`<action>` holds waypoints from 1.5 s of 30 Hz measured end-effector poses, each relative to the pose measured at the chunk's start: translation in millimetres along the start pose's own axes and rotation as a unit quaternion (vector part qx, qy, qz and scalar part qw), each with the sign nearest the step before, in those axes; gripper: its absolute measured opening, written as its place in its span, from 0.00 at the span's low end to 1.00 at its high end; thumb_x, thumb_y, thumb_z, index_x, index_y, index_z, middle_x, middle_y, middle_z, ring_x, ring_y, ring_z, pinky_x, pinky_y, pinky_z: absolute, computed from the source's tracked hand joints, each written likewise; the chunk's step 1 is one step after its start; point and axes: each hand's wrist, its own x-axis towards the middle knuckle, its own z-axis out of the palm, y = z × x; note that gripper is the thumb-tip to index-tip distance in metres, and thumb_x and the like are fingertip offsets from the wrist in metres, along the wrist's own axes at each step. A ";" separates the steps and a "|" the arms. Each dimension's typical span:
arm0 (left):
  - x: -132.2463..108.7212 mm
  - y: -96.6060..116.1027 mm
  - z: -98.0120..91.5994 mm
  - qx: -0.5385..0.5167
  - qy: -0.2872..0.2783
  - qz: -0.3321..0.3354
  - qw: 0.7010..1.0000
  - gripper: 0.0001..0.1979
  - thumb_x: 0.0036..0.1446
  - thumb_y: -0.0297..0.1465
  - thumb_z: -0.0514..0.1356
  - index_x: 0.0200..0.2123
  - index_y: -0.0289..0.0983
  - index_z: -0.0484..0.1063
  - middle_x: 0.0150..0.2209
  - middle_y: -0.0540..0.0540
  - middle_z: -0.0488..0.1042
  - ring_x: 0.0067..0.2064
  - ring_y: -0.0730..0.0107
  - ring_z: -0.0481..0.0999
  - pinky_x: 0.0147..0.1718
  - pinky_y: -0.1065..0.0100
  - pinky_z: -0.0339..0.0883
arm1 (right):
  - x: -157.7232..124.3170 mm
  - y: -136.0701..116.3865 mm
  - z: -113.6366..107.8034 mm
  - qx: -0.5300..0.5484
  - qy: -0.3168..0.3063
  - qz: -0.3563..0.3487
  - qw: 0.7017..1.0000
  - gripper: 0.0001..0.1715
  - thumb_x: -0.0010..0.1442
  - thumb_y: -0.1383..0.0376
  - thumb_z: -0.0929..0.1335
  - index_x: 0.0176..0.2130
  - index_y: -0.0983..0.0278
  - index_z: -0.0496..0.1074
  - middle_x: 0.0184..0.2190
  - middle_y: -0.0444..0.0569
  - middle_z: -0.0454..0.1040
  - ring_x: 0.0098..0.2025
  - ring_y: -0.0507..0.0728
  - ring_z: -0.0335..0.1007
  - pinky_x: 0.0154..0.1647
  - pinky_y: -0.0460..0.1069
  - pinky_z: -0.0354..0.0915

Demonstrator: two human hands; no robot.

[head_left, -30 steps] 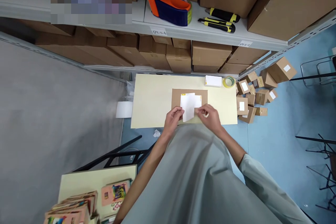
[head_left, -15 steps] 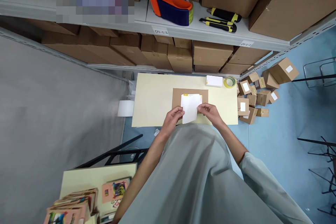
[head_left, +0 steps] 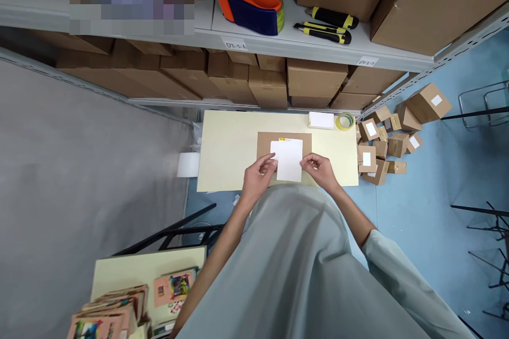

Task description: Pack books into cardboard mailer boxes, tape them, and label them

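White paper sheets (head_left: pixel 289 161), seemingly two overlapping and slightly offset, are between my hands, with a small yellow printed mark at the top. My left hand (head_left: pixel 258 176) has its thumb and index finger at their left edge. On the right edge, the thumb and fingertips of my right hand (head_left: pixel 320 170) are closed in a pinch. Beneath the sheets lies a flat brown cardboard piece (head_left: pixel 264 143) on the cream table (head_left: pixel 226 153); the sheets hide much of it.
A white pad or box (head_left: pixel 321 120) and a tape roll (head_left: pixel 344 121) sit at the table's back right. Above, a shelf (head_left: pixel 246 42) holds cartons, a tape dispenser (head_left: pixel 250 10) and utility knives (head_left: pixel 328 34). Small boxes (head_left: pixel 366 159) lie right; booklets (head_left: pixel 107 318) are stacked lower left.
The sheets have shifted against each other, the front one now covering more of the one behind. My left index finger has lifted slightly. The view has shifted a little.
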 end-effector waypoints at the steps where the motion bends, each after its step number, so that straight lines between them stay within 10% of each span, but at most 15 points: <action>1: 0.2 1.6 0.3 -0.007 -0.005 -0.002 1.000 0.29 0.54 0.56 0.72 0.45 0.37 0.83 0.36 0.44 0.83 0.35 0.64 0.80 0.43 0.61 0.78 | -0.9 -0.9 -0.9 0.002 -0.001 -0.002 1.000 0.20 0.58 0.47 0.75 0.32 0.61 0.77 0.28 0.45 0.73 0.29 0.52 0.61 0.30 0.49 0.63; 6: -0.2 14.7 1.5 -0.015 -0.039 -0.021 0.999 0.26 0.51 0.57 0.73 0.33 0.38 0.81 0.27 0.47 0.78 0.31 0.65 0.76 0.37 0.62 0.77 | -2.0 -3.3 -6.3 0.013 -0.011 -0.001 1.000 0.19 0.57 0.49 0.75 0.31 0.61 0.76 0.29 0.45 0.75 0.29 0.52 0.63 0.33 0.50 0.65; 24: -2.8 7.7 -3.4 0.052 -0.034 0.055 0.997 0.21 0.54 0.51 0.73 0.36 0.39 0.84 0.33 0.46 0.79 0.32 0.69 0.73 0.35 0.67 0.71 | -5.4 -3.9 -13.9 -0.076 -0.006 -0.072 0.995 0.20 0.64 0.47 0.73 0.33 0.60 0.76 0.30 0.46 0.76 0.31 0.55 0.69 0.34 0.51 0.69; 30: 0.7 7.4 -3.5 0.054 -0.047 0.046 0.996 0.20 0.56 0.47 0.69 0.42 0.38 0.86 0.38 0.44 0.82 0.32 0.67 0.75 0.35 0.65 0.72 | -21.5 -17.3 -4.2 -0.283 -0.024 -0.280 0.917 0.13 0.75 0.60 0.66 0.37 0.58 0.75 0.35 0.50 0.78 0.40 0.59 0.73 0.43 0.55 0.71; 35: -4.2 20.8 -4.2 0.001 -0.075 0.036 0.997 0.26 0.47 0.41 0.73 0.49 0.38 0.84 0.51 0.39 0.84 0.52 0.51 0.82 0.50 0.58 0.76 | -30.9 -14.0 3.0 -0.392 -0.130 -0.363 0.835 0.13 0.78 0.64 0.64 0.41 0.55 0.75 0.36 0.50 0.77 0.40 0.59 0.72 0.41 0.56 0.68; 45: -8.5 18.6 -10.0 0.022 -0.036 0.057 0.997 0.19 0.45 0.40 0.72 0.40 0.40 0.80 0.42 0.44 0.83 0.45 0.55 0.80 0.45 0.61 0.75 | -32.5 -13.3 7.4 -0.372 -0.089 -0.339 0.860 0.12 0.76 0.62 0.65 0.41 0.55 0.77 0.38 0.51 0.79 0.42 0.60 0.75 0.42 0.57 0.69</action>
